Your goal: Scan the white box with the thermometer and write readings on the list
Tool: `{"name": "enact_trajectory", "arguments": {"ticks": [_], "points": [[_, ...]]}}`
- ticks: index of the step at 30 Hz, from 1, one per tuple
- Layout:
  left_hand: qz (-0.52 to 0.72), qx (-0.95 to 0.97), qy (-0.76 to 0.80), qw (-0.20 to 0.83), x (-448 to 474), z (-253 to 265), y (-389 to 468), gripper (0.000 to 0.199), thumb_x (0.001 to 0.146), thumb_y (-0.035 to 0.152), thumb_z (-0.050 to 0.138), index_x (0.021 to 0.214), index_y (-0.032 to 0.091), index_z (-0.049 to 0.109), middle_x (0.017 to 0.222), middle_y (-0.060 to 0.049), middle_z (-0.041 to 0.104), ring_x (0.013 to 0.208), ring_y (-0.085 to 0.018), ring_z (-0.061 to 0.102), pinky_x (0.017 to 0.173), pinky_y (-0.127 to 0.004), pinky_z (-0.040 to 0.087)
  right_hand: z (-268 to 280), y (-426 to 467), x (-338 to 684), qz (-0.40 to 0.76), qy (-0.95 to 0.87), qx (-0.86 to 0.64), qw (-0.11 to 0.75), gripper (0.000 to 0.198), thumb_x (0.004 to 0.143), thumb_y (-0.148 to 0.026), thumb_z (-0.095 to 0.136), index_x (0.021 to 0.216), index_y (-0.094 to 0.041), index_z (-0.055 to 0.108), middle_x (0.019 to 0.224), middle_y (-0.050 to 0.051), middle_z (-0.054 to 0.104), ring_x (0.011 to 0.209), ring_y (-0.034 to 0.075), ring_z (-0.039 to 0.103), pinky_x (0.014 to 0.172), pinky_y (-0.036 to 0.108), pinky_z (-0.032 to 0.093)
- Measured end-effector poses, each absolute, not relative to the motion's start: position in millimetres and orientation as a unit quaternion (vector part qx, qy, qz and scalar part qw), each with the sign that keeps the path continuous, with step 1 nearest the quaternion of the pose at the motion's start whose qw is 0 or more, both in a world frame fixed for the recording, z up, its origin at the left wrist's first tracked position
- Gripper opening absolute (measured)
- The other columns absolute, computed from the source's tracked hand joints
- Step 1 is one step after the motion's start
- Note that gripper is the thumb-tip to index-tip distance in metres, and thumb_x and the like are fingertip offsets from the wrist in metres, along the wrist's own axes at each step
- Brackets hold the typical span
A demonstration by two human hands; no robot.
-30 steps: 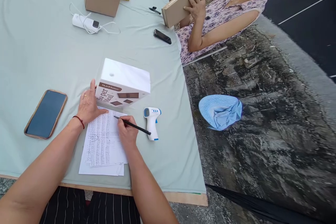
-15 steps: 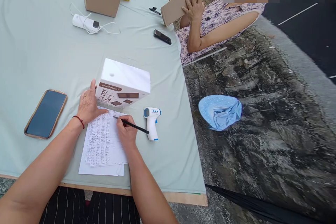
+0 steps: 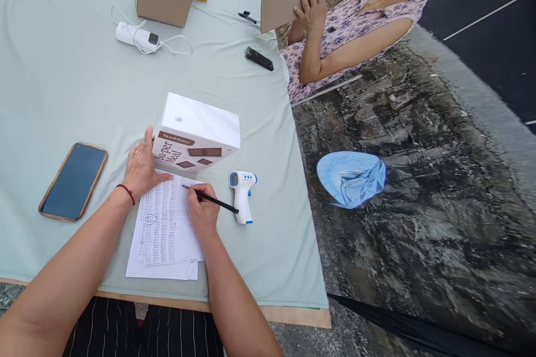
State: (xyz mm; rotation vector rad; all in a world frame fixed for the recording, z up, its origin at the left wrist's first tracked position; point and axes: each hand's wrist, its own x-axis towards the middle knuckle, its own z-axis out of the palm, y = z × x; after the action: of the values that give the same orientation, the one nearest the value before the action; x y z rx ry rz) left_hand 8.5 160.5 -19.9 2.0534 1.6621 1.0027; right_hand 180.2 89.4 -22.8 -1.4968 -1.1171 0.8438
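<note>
- Pale green tablecloth [image 3: 62, 95], lying under all the rest
- White box [image 3: 201, 122], standing on the cloth
- Handwritten papers [image 3: 171, 234], overlapping, lying on the near side of the box
- Left hand [image 3: 141, 168], beside the box, thumb spread apart from its fingers
- Right hand [image 3: 204, 209], fingers clamped on a black pen [image 3: 226, 206]
- Pen, its tip at the papers' upper part

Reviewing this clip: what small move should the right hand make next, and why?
Probably a short pen stroke: the right hand grips the black pen with its tip at the papers, while the left hand lies over their upper left corner.
</note>
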Motion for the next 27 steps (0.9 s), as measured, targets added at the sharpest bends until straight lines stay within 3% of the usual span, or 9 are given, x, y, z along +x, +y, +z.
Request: {"name": "enact_trajectory", "arguments": {"ticks": [6,27], "points": [[0.354,0.72,0.574,0.162,7.0,-21.6,160.9,0.143,0.052,0.041,0.092,0.155,0.026,-0.005,0.127,-0.012,0.058,0.118,-0.036,0.056,0.109,-0.062,0.037,-24.8,88.8,181.0,0.351,-0.466,-0.62,0.524,0.008,0.072,-0.029,0.056,0.069,-0.021,0.055,0.061,-0.005,0.053,0.057,0.011,0.045,0.055,0.026,0.036],[0.358,0.712,0.583,0.156,8.9,-18.1,160.1,0.148,0.044,0.032,0.095,0.155,0.027,-0.003,0.126,-0.012,0.059,0.117,-0.036,0.057,0.107,-0.063,0.038,-24.9,88.8,181.5,0.341,-0.464,-0.629,0.522,0.009,0.072,-0.03,0.055,0.07,-0.021,0.055,0.062,-0.005,0.053,0.058,0.012,0.045,0.056,0.027,0.036]]}}
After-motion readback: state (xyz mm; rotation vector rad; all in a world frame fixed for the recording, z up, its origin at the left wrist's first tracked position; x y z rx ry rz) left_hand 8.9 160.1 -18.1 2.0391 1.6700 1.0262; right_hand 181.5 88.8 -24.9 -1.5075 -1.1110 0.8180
